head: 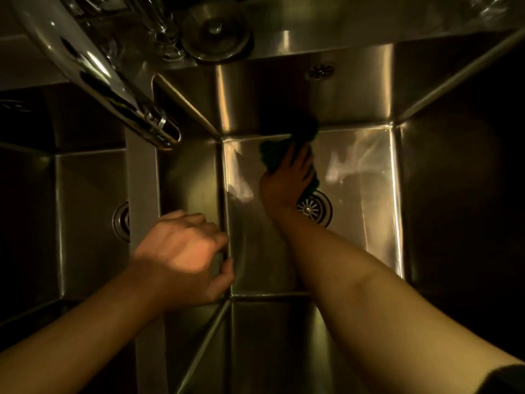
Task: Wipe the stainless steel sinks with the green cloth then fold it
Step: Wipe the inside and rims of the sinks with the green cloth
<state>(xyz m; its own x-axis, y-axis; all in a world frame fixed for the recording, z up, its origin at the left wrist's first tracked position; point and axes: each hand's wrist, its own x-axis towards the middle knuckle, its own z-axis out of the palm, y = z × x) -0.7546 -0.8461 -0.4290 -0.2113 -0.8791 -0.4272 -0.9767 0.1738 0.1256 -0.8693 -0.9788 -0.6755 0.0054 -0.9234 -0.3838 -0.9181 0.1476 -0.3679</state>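
Two stainless steel sinks lie side by side below me. Deep in the right sink (366,177), my right hand (287,180) presses a dark green cloth (274,153) against the basin floor near the back wall, just beyond the round drain (316,209). Its fingers lie spread over the cloth. The left sink (85,211) is dim, with its drain (122,220) partly hidden by the divider. Over that divider (142,177) my left hand (184,257) hovers with loosely curled fingers, holding nothing.
A chrome faucet (119,92) reaches in from the upper left above the divider. On the back ledge sit a round metal strainer plug (216,32) and some glassware (164,32). An overflow outlet (321,71) marks the right sink's back wall.
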